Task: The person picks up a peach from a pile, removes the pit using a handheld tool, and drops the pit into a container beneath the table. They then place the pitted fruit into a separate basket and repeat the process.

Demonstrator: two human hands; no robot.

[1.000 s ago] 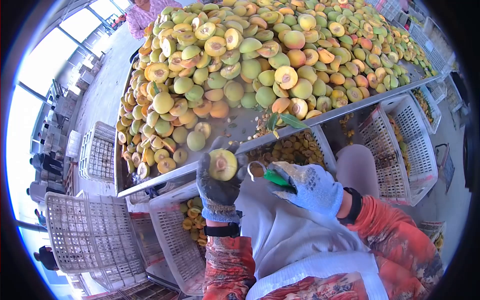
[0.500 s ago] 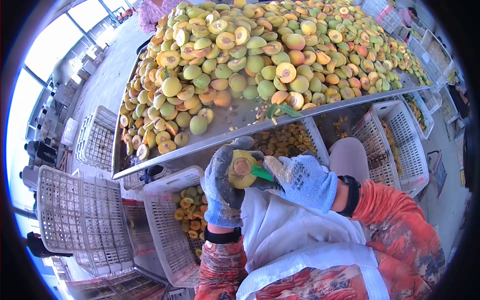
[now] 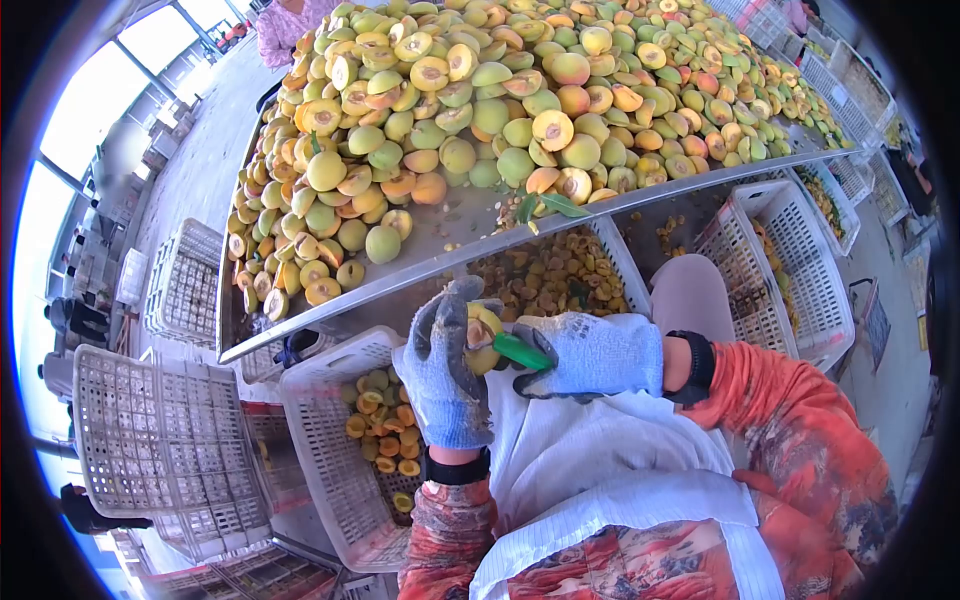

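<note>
My left hand (image 3: 448, 365), in a blue and grey work glove, is closed around a cut peach half (image 3: 481, 335) with its stone area facing right. In my gloved right hand (image 3: 590, 355) is a green-handled tool (image 3: 523, 351). Its front end meets the cut face of the peach half; the blade or tip is hidden. Both hands are above my white apron (image 3: 590, 450), just in front of the metal table's edge (image 3: 400, 275). A large heap of halved peaches (image 3: 480, 110) covers much of that table.
Below the table edge, a crate (image 3: 625, 265) contains small yellowish pieces. To the left, a white crate (image 3: 310, 450) holds peach halves, beside stacked crates (image 3: 165, 430). Another crate (image 3: 800, 270) stands at right. A person in a pink sleeve (image 3: 283, 35) is beyond the table.
The peach half has turned from facing me to a more sideways angle. My right hand has shifted slightly lower, and more of the green handle shows.
</note>
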